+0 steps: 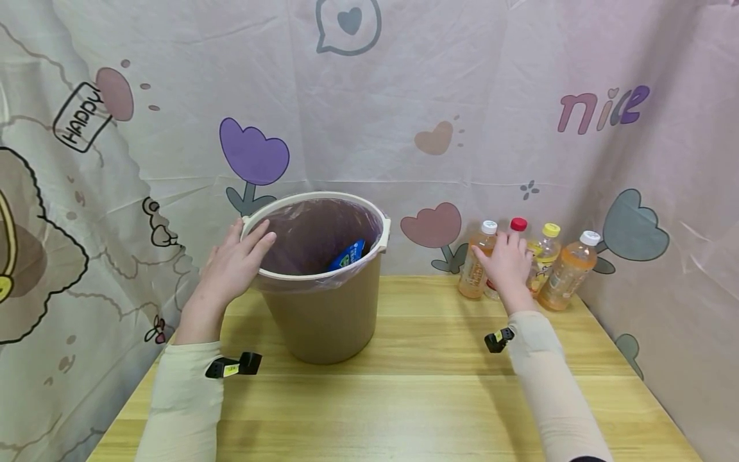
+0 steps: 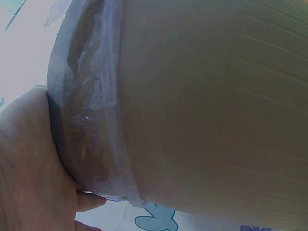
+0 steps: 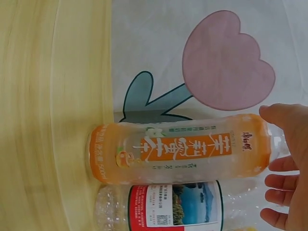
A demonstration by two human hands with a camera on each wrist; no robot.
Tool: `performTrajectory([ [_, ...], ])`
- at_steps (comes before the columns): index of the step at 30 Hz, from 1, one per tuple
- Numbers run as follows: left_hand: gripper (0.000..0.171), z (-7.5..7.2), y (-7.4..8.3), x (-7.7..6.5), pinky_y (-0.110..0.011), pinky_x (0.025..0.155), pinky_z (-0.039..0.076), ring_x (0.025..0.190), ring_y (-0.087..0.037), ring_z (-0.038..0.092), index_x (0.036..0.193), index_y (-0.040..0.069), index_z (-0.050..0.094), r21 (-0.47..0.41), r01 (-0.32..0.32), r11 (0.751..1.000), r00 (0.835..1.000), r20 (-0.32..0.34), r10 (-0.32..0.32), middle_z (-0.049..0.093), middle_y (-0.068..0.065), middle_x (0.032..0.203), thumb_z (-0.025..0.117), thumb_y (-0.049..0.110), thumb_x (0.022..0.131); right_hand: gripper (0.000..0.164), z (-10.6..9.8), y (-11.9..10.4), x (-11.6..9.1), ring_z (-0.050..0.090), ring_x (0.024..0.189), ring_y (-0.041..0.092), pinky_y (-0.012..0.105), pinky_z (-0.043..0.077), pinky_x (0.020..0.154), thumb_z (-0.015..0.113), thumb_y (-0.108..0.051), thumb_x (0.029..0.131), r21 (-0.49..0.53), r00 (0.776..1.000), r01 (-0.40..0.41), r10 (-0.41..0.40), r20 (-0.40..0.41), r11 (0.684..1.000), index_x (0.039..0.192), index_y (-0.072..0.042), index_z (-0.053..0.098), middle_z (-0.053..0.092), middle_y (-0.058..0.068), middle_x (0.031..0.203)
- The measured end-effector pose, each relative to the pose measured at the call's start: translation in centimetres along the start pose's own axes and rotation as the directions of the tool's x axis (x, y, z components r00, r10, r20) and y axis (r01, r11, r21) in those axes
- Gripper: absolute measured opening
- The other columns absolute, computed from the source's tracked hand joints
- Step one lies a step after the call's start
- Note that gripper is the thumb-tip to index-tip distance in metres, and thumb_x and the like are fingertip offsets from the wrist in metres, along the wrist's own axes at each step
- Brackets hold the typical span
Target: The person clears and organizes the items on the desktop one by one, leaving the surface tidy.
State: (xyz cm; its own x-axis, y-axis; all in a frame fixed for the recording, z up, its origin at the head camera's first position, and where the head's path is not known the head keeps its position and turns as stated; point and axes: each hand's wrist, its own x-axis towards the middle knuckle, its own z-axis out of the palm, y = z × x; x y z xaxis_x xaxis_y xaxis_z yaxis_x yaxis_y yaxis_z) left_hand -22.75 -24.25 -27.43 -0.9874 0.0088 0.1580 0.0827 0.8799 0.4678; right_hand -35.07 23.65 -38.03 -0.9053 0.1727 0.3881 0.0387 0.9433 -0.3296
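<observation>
My left hand (image 1: 237,263) rests on the left rim of a beige trash bin (image 1: 323,321), fingers reaching over the edge. A clear plastic liner (image 2: 96,96) is folded over that rim. Inside the bin lies a blue packet (image 1: 348,255). Over at the right, my right hand (image 1: 510,266) hovers at the tops of a group of bottles, thumb and fingers spread. Nearest its thumb stands an orange drink bottle (image 3: 178,150) with a white cap. Beside that is a clear water bottle (image 3: 199,204) with a red cap (image 1: 518,224), partly behind the hand.
A yellow-capped bottle (image 1: 544,256) and another white-capped orange drink bottle (image 1: 568,276) stand at the right of the group. Everything is on a wooden table (image 1: 404,398), backed by a printed cloth (image 1: 358,115) that also hangs along both sides.
</observation>
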Motion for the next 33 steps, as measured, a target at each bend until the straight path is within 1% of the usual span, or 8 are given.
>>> performTrajectory([
  [4, 0.074, 0.0, 0.0, 0.0, -0.074, 0.112, 0.0, 0.15, -0.047, -0.003, 0.157, 0.024, 0.019, -0.001, 0.0, 1.0, 1.0, -0.003, 0.0, -0.006, -0.021, 0.163, 0.017, 0.068, 0.098, 0.08, 0.3, -0.1, 0.2, 0.036, 0.124, 0.048, 0.066, 0.032, 0.101, 0.056, -0.057, 0.091, -0.017, 1.0, -0.016, 0.016, 0.008, 1.0, 0.135, 0.007, 0.041, 0.04, 0.031, 0.133],
  [9, 0.074, 0.0, 0.0, 0.0, -0.075, 0.112, 0.0, 0.15, -0.047, -0.003, 0.157, 0.023, 0.02, -0.005, -0.004, 1.0, 1.0, -0.004, 0.004, -0.006, -0.022, 0.163, 0.017, 0.068, 0.098, 0.081, 0.5, -0.3, 0.2, 0.035, 0.125, 0.048, 0.066, 0.031, 0.101, 0.058, -0.058, 0.089, -0.01, 0.999, -0.031, 0.031, 0.005, 0.999, 0.134, 0.007, 0.041, 0.04, 0.031, 0.132],
  [14, 0.074, 0.0, 0.0, 0.0, -0.075, 0.111, -0.001, 0.15, -0.047, -0.003, 0.157, 0.024, 0.019, -0.013, -0.003, 1.0, 1.0, 0.0, 0.003, -0.007, -0.021, 0.163, 0.017, 0.068, 0.098, 0.08, 0.6, -0.5, 0.2, 0.036, 0.123, 0.049, 0.066, 0.032, 0.099, 0.06, -0.057, 0.089, -0.006, 0.999, -0.036, 0.036, -0.005, 0.999, 0.133, 0.007, 0.041, 0.04, 0.032, 0.13],
  [20, 0.074, 0.0, 0.0, 0.0, -0.075, 0.111, -0.001, 0.149, -0.047, -0.003, 0.157, 0.024, 0.019, -0.014, -0.001, 1.0, 1.0, 0.004, 0.001, -0.008, -0.02, 0.163, 0.016, 0.068, 0.098, 0.08, 0.8, -0.6, 0.3, 0.036, 0.122, 0.048, 0.063, 0.034, 0.096, 0.061, -0.057, 0.088, -0.004, 0.999, -0.044, 0.043, -0.007, 0.999, 0.133, 0.006, 0.041, 0.04, 0.031, 0.131],
  [25, 0.073, -0.1, 0.1, 0.1, -0.075, 0.111, -0.001, 0.149, -0.047, -0.004, 0.157, 0.024, 0.019, -0.012, 0.0, 1.0, 1.0, 0.01, 0.001, -0.009, -0.02, 0.163, 0.016, 0.067, 0.098, 0.083, 1.1, -0.6, 0.3, 0.035, 0.122, 0.048, 0.064, 0.034, 0.098, 0.06, -0.059, 0.087, -0.012, 1.0, -0.031, 0.03, -0.005, 0.999, 0.133, 0.007, 0.039, 0.04, 0.032, 0.131],
  [29, 0.073, -0.1, 0.0, 0.1, -0.074, 0.112, -0.001, 0.149, -0.047, -0.004, 0.157, 0.024, 0.018, -0.01, 0.001, 1.0, 1.0, 0.015, -0.001, -0.01, -0.02, 0.163, 0.016, 0.067, 0.098, 0.085, 1.3, -0.6, 0.2, 0.033, 0.127, 0.049, 0.065, 0.033, 0.101, 0.061, -0.059, 0.087, -0.009, 1.0, -0.019, 0.019, -0.006, 1.0, 0.134, 0.008, 0.037, 0.04, 0.032, 0.132],
  [33, 0.073, 0.0, -0.1, 0.1, -0.075, 0.112, 0.0, 0.149, -0.047, -0.003, 0.157, 0.023, 0.019, -0.008, 0.0, 1.0, 1.0, 0.013, 0.0, -0.009, -0.02, 0.163, 0.016, 0.066, 0.099, 0.088, 1.6, -0.6, 0.1, 0.03, 0.132, 0.05, 0.067, 0.031, 0.102, 0.059, -0.06, 0.087, -0.007, 1.0, -0.018, 0.018, 0.011, 1.0, 0.137, 0.009, 0.034, 0.038, 0.034, 0.135],
])
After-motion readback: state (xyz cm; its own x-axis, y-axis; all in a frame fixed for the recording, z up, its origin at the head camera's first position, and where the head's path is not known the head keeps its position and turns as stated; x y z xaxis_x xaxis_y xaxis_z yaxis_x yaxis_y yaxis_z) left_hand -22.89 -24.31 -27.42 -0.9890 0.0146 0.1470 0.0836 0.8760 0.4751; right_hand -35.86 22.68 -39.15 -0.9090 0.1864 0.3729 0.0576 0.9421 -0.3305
